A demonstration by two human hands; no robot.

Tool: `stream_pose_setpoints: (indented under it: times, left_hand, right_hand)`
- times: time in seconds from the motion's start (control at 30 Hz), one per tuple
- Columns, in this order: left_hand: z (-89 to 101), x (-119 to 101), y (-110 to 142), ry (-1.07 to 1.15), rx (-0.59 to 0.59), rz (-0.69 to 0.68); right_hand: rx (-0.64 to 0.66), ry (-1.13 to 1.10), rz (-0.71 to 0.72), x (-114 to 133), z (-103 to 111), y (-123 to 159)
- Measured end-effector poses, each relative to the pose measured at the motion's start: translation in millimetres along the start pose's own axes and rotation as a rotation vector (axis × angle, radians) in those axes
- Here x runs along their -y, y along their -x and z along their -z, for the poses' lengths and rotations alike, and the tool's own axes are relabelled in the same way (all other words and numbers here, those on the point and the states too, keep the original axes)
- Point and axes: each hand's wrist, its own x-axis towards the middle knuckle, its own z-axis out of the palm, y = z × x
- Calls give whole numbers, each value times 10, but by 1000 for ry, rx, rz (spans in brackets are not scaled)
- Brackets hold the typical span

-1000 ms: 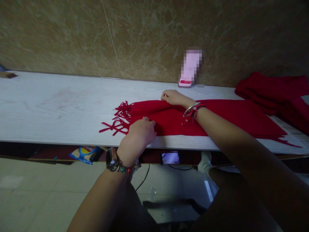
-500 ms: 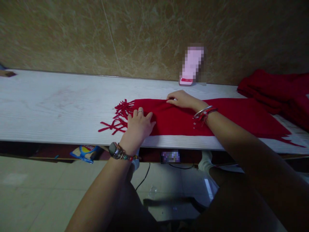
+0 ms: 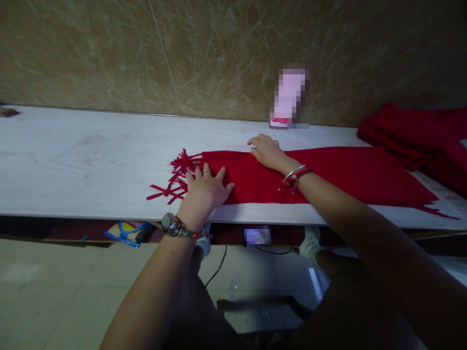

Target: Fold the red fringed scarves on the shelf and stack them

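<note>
A red fringed scarf (image 3: 339,175) lies flat along the white wooden table (image 3: 91,160), its loose tassels pointing left. My left hand (image 3: 208,187) rests palm down on the scarf's left end by the tassels, fingers spread. Farther right, my right hand (image 3: 268,151) lies over the scarf's far edge, its fingers loosely stretched toward the bare wood beyond. Neither hand grips the cloth. Part of the scarf is hidden beneath both hands and the right forearm.
A phone with a blurred pink screen (image 3: 290,95) leans against the marbled wall (image 3: 109,58). More folded red cloth (image 3: 412,129) is heaped at the right. On the shelf below are a blue-and-yellow snack bag (image 3: 128,232) and a second blurred screen (image 3: 257,236).
My right hand has let the scarf's far edge go and straightened its fingers, shifting slightly left. My left fingers have spread wider. The cloth under the right hand looks smoother.
</note>
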Motion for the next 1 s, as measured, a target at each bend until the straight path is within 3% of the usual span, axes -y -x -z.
stream_pose_setpoints:
  times: [0.07,0.17,0.3,0.43,0.6,0.83,1.0]
  left_hand:
    - [-16,20,-6,-5,-37,4]
    - [-52,69,-52,0,-108,-10]
    - [-107,109,-153,45,-108,-132]
    - [-132,75,-222,58,-41,-199]
    - [-113,-15,-215,90,-27,-134]
    - [-75,-106,-182,131,-15,-64]
    - [-117,-103,-211,113,-77,-163]
  right_hand:
    - [-70,8,13,28,-25,102]
    - [-68,36,-18,46,-28,182]
    - [102,84,-93,-30,42,97]
    - [212,86,35,-156,188,17]
    - [187,70,83,-174,309,134]
    - [122,53,-1,-183,231,56]
    - [134,13,-100,-291,154,-63]
